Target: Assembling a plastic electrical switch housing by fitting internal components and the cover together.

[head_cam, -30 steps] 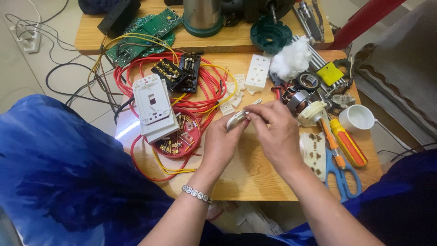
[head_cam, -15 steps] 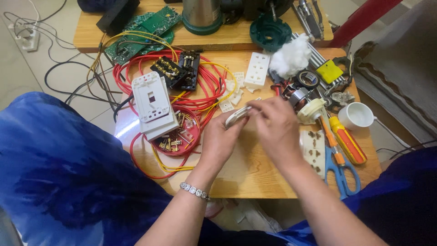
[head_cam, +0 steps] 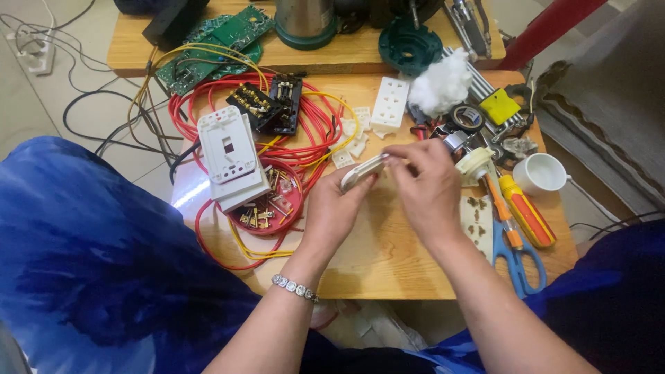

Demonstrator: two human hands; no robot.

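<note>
Your left hand (head_cam: pixel 332 211) grips a small white plastic part (head_cam: pixel 361 172) from below, fingers curled shut around its near end; your right hand (head_cam: pixel 426 187) pinches the far-right end of the same part between thumb and fingertips — both closed on it, held just above the middle of the wooden worktop (head_cam: pixel 388 256). What kind of fitting the part is cannot be told; it reads as a flat, rounded white piece, tilted up to the right. A beaded bracelet (head_cam: pixel 294 287) sits on the left wrist. Left of the hands: a white switch housing (head_cam: pixel 228 156) lying over a red round tray (head_cam: pixel 267 204) of small brass terminals, with red wire (head_cam: pixel 208 235) and yellow wire looped around and under both. Far of that, two black terminal blocks (head_cam: pixel 270 104) and a green circuit board (head_cam: pixel 208 48). Far of the hands, a white socket faceplate (head_cam: pixel 389 104) with small white clips beside it, and a tuft of white wadding (head_cam: pixel 440 86). Right of the right hand: an orange-and-yellow screwdriver (head_cam: pixel 528 211), blue-handled scissors (head_cam: pixel 516 253) just near of it, a white cup (head_cam: pixel 539 173), a roll of black tape (head_cam: pixel 465 116) — all apart from the hands. Blue clothing fills the near-left and near-right corners.
</note>
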